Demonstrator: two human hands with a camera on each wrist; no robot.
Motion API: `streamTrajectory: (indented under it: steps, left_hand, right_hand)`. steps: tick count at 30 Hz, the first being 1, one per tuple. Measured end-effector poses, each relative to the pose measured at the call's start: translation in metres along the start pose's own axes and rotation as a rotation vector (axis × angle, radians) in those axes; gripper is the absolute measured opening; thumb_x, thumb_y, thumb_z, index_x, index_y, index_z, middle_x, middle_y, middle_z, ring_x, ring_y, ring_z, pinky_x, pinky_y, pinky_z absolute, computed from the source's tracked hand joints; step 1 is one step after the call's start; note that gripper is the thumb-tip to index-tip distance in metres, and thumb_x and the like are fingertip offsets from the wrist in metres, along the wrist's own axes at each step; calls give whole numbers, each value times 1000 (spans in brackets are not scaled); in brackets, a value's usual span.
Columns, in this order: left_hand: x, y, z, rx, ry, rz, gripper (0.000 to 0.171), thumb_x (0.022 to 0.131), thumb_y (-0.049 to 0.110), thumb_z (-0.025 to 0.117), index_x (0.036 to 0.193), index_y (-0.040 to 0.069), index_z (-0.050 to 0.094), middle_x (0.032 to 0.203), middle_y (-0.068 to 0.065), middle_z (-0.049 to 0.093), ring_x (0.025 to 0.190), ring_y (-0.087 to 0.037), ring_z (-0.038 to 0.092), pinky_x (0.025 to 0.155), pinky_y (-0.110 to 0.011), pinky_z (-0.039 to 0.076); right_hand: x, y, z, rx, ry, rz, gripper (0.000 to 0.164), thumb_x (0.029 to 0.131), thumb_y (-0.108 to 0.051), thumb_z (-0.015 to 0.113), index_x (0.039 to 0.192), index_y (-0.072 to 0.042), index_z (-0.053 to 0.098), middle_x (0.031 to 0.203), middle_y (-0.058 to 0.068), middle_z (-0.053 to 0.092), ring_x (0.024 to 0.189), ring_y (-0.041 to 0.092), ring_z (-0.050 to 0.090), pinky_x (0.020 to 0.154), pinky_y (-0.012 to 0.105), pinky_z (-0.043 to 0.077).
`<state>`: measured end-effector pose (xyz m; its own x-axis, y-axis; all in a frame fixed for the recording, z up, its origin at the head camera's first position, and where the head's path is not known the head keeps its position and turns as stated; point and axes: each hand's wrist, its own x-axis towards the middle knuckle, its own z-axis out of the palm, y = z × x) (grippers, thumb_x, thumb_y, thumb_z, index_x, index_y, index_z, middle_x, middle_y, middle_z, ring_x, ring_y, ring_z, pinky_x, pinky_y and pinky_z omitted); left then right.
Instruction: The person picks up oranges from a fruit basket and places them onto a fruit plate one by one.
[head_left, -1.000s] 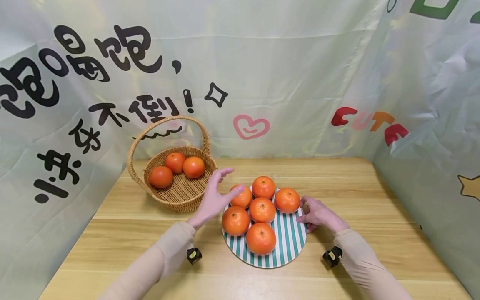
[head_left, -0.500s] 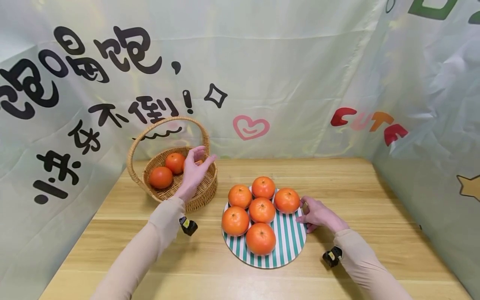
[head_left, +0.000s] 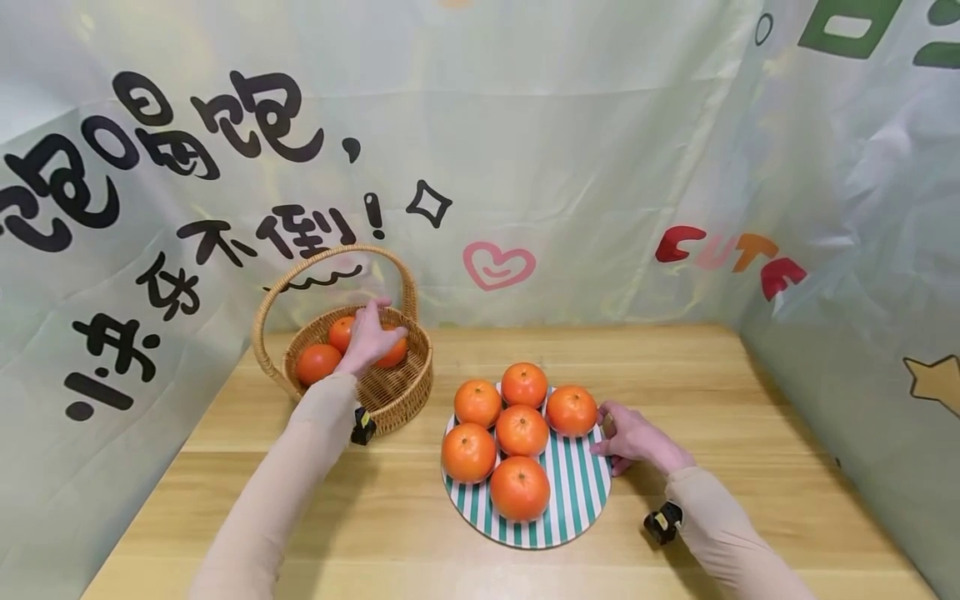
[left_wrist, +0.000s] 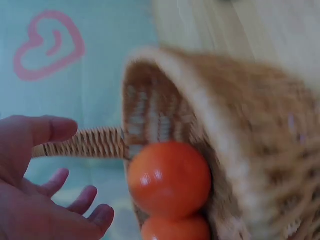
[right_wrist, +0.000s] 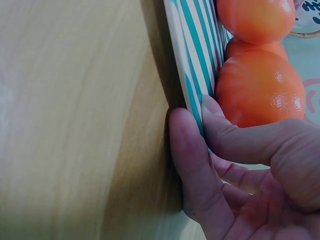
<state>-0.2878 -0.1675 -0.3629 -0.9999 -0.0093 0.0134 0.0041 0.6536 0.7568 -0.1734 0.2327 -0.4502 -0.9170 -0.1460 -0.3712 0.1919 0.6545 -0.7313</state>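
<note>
My left hand is over the wicker basket, at the right one of the three tangerine-like orange fruits in it. In the left wrist view that hand's thumb and fingers are spread, and a gap separates them from the glossy fruit. My right hand pinches the right rim of a round plate with green and white stripes. Thumb on top and finger below show in the right wrist view. Several orange fruits sit on the plate, among them one at its front.
The basket's tall arched handle rises above its left and back sides. A wooden table carries everything. Printed cloth hangs behind and at both sides. A small black camera is on the right wrist.
My left hand has gone from beside the plate, leftward and back, into the basket's opening. The right hand keeps its hold on the plate. The head view has tilted up slightly.
</note>
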Motion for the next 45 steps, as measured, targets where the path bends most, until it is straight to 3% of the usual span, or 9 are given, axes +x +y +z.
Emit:
streamTrajectory:
  steps: [5,9,13,18,30,39,45]
  left_hand:
    - [11,-9,-3,174,-5,28,62,93,16,61,149,4,36,151,-28,37,140,-47,34,116,-59,30]
    - [17,-14,-3,252,-54,-3,63,93,19,60,149,3,36,149,-30,38,138,-48,37,113,-62,34]
    - [19,-22,-1,345,-116,-26,64,92,23,58,149,4,37,152,-30,36,139,-50,37,110,-65,37]
    - [18,-31,3,441,-131,-21,67,88,26,61,149,7,39,153,-29,35,139,-52,38,104,-69,40]
    - [17,-31,10,386,-111,-28,60,83,22,75,132,10,42,137,-24,47,124,-50,48,100,-66,42]
    - [12,-32,11,448,-132,-61,81,81,30,79,146,2,39,146,-32,31,125,-53,48,101,-65,45]
    - [12,-36,10,465,-157,-53,89,83,35,76,149,-3,30,141,-35,44,124,-55,51,100,-64,46]
  right_hand:
    - [0,1,0,2,-3,-2,42,89,2,70,121,4,44,91,18,58,57,20,61,52,33,58]
    - [1,0,0,-3,-14,9,42,90,2,70,122,4,43,91,18,58,59,20,61,53,33,58]
    - [2,0,1,-12,-10,18,42,89,1,71,122,4,45,90,16,58,58,20,61,53,33,58]
    - [1,0,1,-19,-7,7,41,89,-1,72,121,3,45,87,14,56,58,19,60,53,33,57]
    - [2,1,2,-14,-6,17,40,89,-1,72,119,1,46,86,13,53,59,19,59,52,32,57]
    - [1,1,0,1,-9,3,41,89,0,71,120,4,45,86,15,56,59,19,60,53,33,58]
    - [1,1,0,-7,-9,7,41,89,-1,72,120,3,45,86,14,55,60,19,60,53,32,58]
